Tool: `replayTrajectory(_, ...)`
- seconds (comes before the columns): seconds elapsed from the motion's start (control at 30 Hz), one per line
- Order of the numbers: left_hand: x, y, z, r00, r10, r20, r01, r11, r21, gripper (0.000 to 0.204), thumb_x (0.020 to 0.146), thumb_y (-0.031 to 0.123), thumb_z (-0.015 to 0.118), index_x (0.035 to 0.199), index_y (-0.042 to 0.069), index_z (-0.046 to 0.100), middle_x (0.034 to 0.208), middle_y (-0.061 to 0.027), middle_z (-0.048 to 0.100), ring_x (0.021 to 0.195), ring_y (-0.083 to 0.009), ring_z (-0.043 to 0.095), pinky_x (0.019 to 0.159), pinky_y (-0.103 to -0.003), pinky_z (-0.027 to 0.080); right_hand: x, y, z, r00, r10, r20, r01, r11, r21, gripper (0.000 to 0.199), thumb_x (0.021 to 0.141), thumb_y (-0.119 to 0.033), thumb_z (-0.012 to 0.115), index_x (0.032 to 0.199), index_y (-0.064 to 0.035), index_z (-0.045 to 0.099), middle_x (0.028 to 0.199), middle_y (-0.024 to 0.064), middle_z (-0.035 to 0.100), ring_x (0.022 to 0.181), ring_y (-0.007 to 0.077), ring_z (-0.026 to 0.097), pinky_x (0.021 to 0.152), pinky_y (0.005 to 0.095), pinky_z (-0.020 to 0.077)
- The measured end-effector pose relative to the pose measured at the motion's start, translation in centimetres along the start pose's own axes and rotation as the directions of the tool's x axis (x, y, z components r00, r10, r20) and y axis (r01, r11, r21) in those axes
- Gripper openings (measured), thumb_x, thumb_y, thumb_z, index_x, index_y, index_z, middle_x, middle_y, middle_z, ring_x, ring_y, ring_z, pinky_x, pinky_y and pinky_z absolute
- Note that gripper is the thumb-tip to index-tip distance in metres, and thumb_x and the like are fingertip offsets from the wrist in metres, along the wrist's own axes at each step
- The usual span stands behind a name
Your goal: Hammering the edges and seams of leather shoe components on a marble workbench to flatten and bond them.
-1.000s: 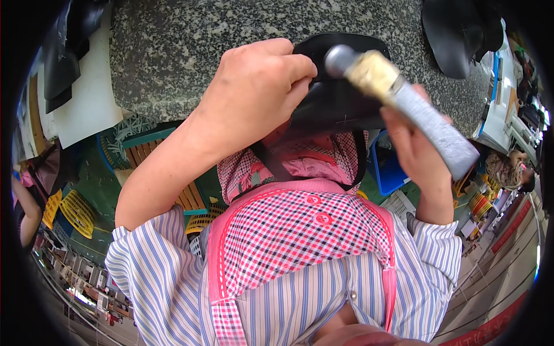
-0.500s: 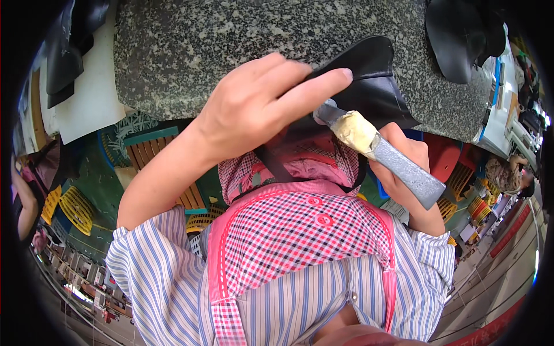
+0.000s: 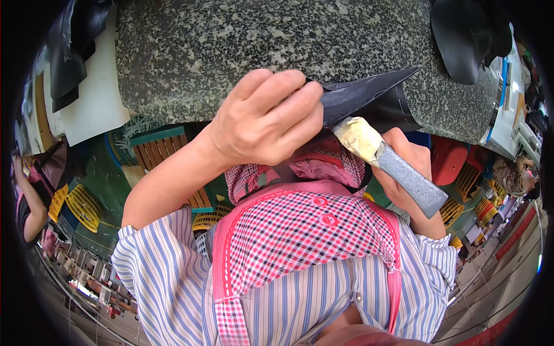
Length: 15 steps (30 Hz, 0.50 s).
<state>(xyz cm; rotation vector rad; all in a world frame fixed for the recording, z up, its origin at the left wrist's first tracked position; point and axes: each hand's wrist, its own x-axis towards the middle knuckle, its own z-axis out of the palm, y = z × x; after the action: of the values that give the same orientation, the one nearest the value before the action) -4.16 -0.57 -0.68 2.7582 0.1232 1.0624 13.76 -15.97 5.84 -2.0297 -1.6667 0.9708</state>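
My left hand (image 3: pixel 268 118) is closed, its curled fingers gripping the folded edge of a black leather piece (image 3: pixel 369 95). The piece's dull grey-black underside faces up and tapers to a point at the right; a glossy part hangs beneath it by the table's near edge. My right hand (image 3: pixel 411 154) is closed around a hammer, mostly behind its head. The hammer (image 3: pixel 412 179) has a grey flared metal end and yellowish tape wrapped round its middle. Its other end lies under or against the leather, and the handle is hidden.
A speckled granite table (image 3: pixel 248 40) spans the far side. More black leather pieces (image 3: pixel 461 40) lie at its right, and others (image 3: pixel 68 57) at the left over a white sheet (image 3: pixel 95 112). Below are a slatted wooden stool (image 3: pixel 164 153) and a yellow basket (image 3: pixel 83 207). Another person's arm (image 3: pixel 33 202) shows far left.
The leather piece has been turned over at its upper part, now showing its underside. My left hand has curled its outstretched finger in. The hammer's far end is now covered.
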Motion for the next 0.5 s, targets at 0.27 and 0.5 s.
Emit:
replayTrajectory(0.27,0.02,0.02,0.64,0.997,-0.021,0.072,0.010,0.988,0.153,0.010,0.065,0.017,0.056,0.073,0.015,0.050,0.083,-0.0034,0.058,0.086,-0.0182,0.055,0.066,-0.029,0.038,-0.02,0.33,0.21,1.000,0.020,0.001,-0.020,1.000,0.012,0.015,0.071,-0.004,0.061,0.080,-0.0009,0.049,0.061,0.0144,0.050,0.055,0.0322,0.055,0.049,0.0322,0.0396)
replayTrajectory(0.5,0.68,-0.68,-0.21,0.976,-0.109,0.188,0.093,0.992,0.089,0.010,0.067,0.017,0.059,0.074,0.018,0.052,0.083,0.0001,0.057,0.091,-0.0200,0.054,0.066,-0.032,0.038,-0.22,0.33,0.35,1.000,0.014,-0.009,-0.014,1.000,0.014,0.014,0.072,-0.004,0.061,0.080,-0.0010,0.050,0.061,0.0145,0.050,0.055,0.0318,0.055,0.049,0.0315,0.0397)
